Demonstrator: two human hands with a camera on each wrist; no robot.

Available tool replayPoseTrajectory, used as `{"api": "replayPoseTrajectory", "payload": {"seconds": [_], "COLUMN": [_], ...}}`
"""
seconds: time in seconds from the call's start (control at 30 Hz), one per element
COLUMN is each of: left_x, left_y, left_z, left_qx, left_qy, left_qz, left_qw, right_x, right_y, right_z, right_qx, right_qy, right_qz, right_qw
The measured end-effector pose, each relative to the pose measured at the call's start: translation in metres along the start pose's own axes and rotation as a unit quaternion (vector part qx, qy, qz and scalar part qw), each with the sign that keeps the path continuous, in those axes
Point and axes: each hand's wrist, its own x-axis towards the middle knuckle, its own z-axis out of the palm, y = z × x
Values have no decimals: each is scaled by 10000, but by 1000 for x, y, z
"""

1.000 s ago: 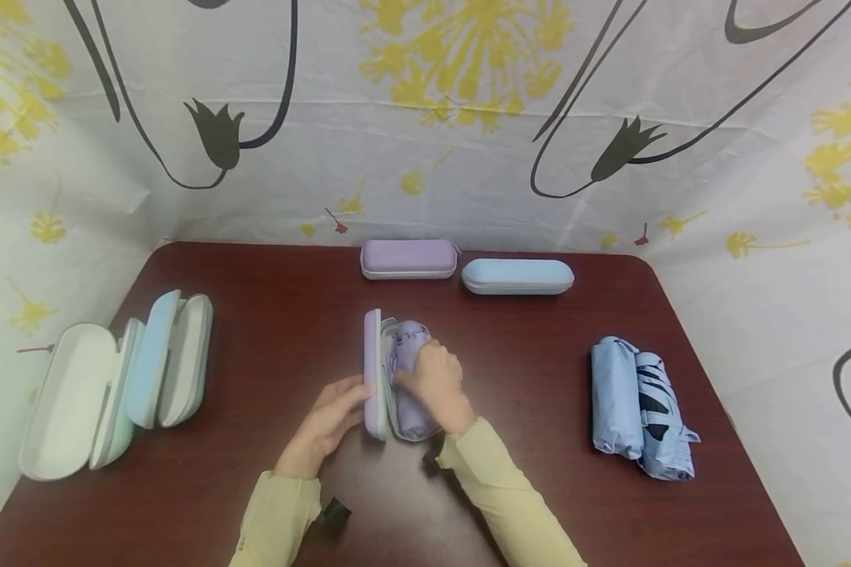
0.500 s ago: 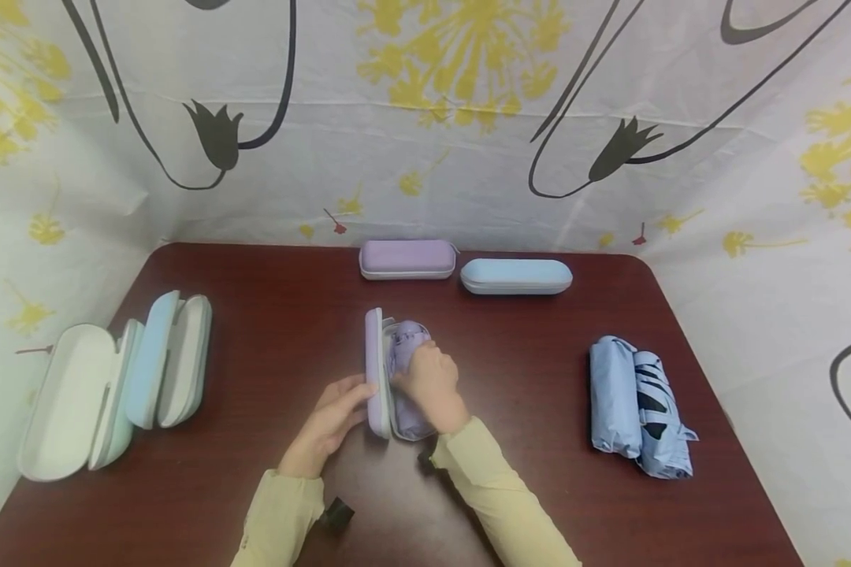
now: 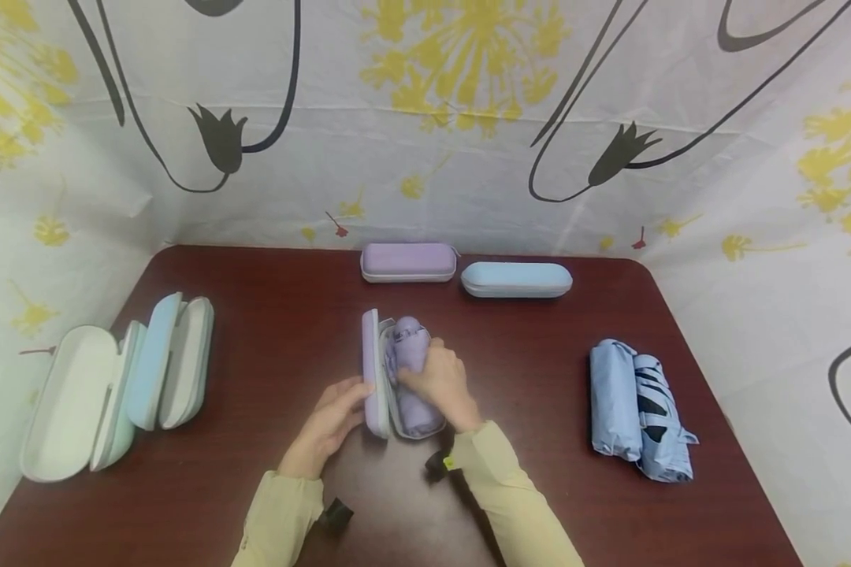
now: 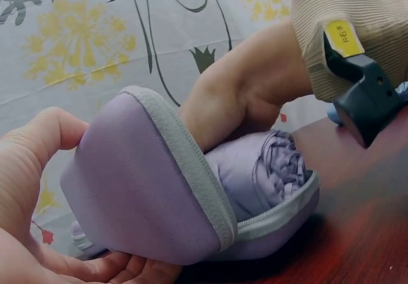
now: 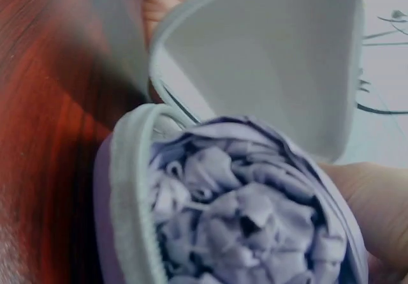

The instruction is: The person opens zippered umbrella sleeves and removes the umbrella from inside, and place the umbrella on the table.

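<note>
White cloth (image 3: 425,213) with yellow and gray flowers stands behind and beside the dark red counter (image 3: 532,457). Close to the left edge, a pale green case (image 3: 67,409) lies open, just beside an open blue case (image 3: 149,362). In the middle is an open purple case (image 3: 370,346). Its lid stands up on the left, and a pale zipper runs along its rim. Near the right edge, a smooth blue umbrella (image 3: 615,402) and a strappy blue umbrella (image 3: 658,417) lie side by side. Wide strips of counter run from the purple case to the things on both sides. Along the back edge sit a closed blue case (image 3: 516,279) and, just beside it, a closed purple case (image 3: 407,261). A rolled purple umbrella (image 3: 413,346) lies in the right half of the open purple case, its cloth close to the rim. Of the two hands, the right hand (image 3: 445,386) grips this umbrella, thumb across it. The left hand (image 3: 332,416) holds the lid's outer side.
</note>
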Motion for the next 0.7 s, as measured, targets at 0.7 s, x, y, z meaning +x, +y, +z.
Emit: {"api": "replayPoseTrajectory", "payload": {"seconds": [0.7], "left_x": [-7], "left_y": [48], "left_z": [-69], "left_qx": [408], "left_qy": [568], "left_qz": [290], "left_qw": [9971], "right_x": [7], "right_y": [76], "right_z": [-86], "right_qx": [407], "right_qy": [375], "right_qz": [476], "right_qw": [9973]}}
